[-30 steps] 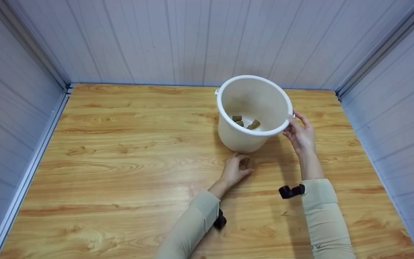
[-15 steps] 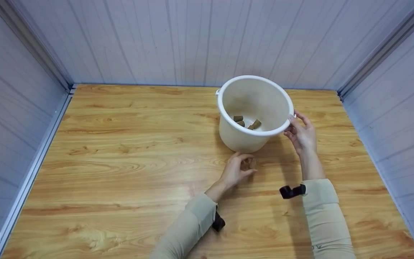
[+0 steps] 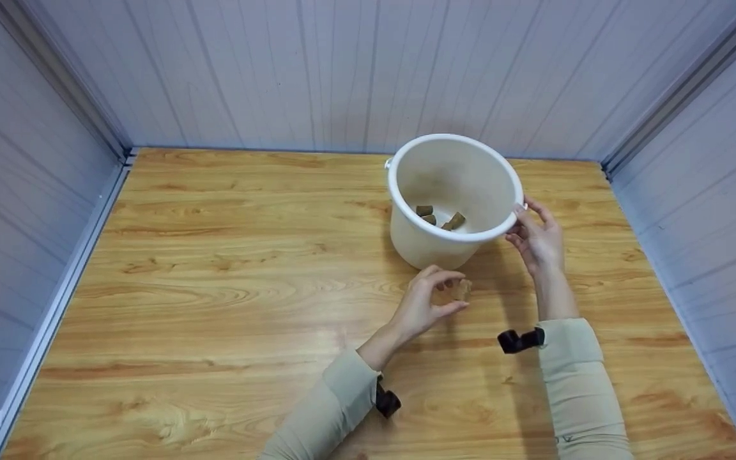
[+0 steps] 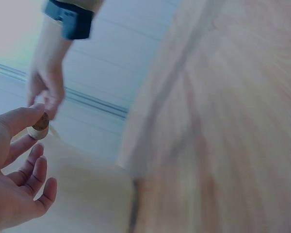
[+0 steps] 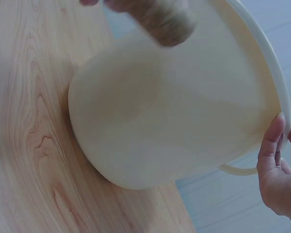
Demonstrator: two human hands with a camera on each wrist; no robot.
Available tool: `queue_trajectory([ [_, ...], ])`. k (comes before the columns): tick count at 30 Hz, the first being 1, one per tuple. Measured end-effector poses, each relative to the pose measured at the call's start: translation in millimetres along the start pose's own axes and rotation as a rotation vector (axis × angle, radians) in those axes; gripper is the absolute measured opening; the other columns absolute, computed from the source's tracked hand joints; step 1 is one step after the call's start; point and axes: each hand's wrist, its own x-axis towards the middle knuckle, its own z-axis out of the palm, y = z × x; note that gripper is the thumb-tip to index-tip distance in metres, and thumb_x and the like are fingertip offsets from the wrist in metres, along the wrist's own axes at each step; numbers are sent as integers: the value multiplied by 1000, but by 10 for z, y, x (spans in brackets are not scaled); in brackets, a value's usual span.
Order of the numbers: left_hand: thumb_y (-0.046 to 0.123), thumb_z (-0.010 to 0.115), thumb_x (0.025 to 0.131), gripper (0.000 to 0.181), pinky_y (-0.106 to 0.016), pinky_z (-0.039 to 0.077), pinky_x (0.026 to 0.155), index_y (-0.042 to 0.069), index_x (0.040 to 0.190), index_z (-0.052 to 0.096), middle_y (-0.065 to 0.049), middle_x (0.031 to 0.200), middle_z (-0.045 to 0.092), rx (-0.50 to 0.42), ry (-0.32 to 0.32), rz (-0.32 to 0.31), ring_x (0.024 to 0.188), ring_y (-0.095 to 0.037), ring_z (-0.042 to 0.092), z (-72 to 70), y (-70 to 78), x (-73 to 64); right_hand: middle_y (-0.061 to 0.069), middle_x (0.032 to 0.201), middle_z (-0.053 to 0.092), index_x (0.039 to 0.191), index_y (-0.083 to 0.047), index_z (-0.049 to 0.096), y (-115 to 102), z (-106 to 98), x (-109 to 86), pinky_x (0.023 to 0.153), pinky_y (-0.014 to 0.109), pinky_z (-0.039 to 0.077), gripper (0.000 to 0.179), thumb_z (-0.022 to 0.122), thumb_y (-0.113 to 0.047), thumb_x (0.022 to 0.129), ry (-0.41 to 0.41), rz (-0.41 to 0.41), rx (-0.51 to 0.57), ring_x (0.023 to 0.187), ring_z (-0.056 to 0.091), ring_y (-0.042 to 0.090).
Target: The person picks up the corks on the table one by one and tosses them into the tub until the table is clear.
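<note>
A white plastic bucket stands at the right of the wooden table, tilted slightly toward me. Its rim is held by my right hand, with fingers and thumb pinching the edge in the right wrist view. Between thumb and forefinger my left hand pinches a light brown cork, just in front of the bucket. That cork shows a dark, speckled end in the left wrist view, where the other fingers are loosely bent. Several brown corks lie on the bucket's bottom.
Pale panelled walls enclose the wooden tabletop at the back and both sides. The bucket's handle hangs beside the right hand. A small black camera is fixed at the right sleeve.
My left hand has lifted the cork from the table in front of the bucket and moved slightly right. The right hand has stayed on the rim.
</note>
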Motion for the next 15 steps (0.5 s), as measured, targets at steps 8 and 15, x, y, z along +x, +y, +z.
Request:
queue_trajectory([
  [8,18,73,72,39,-23,43,74,4,107,62,-6,89,56,-38,27,76,83,-14,52,-154,296,64,8,65,58,111,-7,48,-4,0,-19,47,22,47,30,59,-5,84,-21,-8,1,51,56,16],
  [15,19,74,72,41,-18,42,74,6,108,61,-3,95,57,-8,41,110,84,-12,51,-297,475,215,7,64,59,110,-8,47,-5,7,-15,47,22,46,28,58,-6,84,-17,-1,-4,51,56,15],
])
